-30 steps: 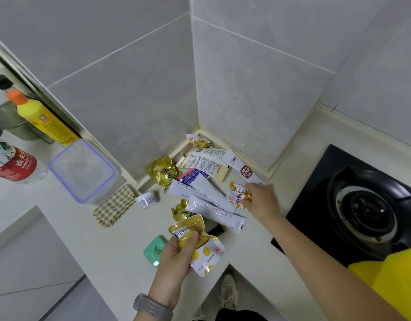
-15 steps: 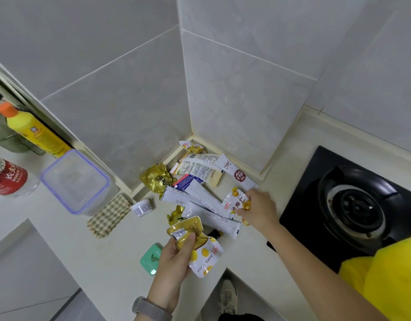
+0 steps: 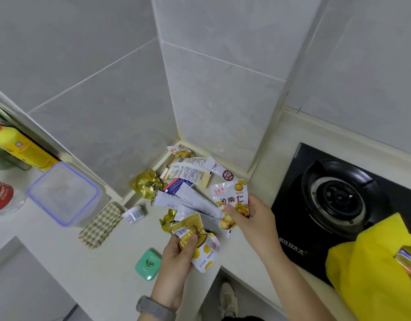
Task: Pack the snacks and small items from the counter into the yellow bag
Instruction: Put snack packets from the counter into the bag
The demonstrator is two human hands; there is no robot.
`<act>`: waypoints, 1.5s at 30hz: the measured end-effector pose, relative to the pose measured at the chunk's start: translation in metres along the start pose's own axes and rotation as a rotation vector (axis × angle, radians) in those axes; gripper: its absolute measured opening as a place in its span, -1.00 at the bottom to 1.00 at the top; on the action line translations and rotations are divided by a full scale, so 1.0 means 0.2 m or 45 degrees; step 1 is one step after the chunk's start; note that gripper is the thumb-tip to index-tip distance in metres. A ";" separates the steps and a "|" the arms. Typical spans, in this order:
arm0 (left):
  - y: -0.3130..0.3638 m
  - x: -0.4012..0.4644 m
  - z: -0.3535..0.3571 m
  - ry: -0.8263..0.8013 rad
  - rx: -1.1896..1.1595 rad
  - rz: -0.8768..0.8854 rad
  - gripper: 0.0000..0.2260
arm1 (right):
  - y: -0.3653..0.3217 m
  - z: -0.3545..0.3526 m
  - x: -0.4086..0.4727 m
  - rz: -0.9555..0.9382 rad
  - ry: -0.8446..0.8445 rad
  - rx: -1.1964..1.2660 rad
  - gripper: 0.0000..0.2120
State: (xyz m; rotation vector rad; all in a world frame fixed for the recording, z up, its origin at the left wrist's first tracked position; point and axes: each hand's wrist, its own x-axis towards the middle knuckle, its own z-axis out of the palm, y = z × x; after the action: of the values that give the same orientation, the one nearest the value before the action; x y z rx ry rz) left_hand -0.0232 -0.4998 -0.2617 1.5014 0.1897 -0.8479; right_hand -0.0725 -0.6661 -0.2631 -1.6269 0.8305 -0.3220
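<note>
Both our hands are full in the head view: left hand grips two packets, right hand pinches a chestnut packet. They could slip (shiny wrappers) before reaching the yellow bag, right, by the stove.

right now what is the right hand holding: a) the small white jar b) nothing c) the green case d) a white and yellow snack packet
d: the right hand pinches a white and yellow snack packet lifted above the pile, while the green case and small white jar lie untouched on the counter.
</note>
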 end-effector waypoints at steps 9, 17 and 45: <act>0.06 -0.07 0.07 -0.071 -0.169 0.090 -0.83 | -0.04 -0.08 -0.25 0.352 -0.116 0.530 -0.82; 0.08 -0.17 0.14 -0.189 -0.155 0.183 -0.79 | -0.07 -0.06 -0.33 0.334 -0.080 0.548 -0.74; -0.11 -0.38 0.31 -0.659 0.249 0.126 -0.83 | 0.08 -0.27 -0.85 0.356 0.426 1.067 -0.76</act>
State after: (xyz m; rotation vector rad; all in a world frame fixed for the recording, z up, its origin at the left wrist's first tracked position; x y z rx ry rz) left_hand -0.1129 -0.5244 -0.2267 1.4050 -0.3552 -1.1679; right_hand -0.2309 -0.5932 -0.2244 -0.6752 0.9821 -0.6496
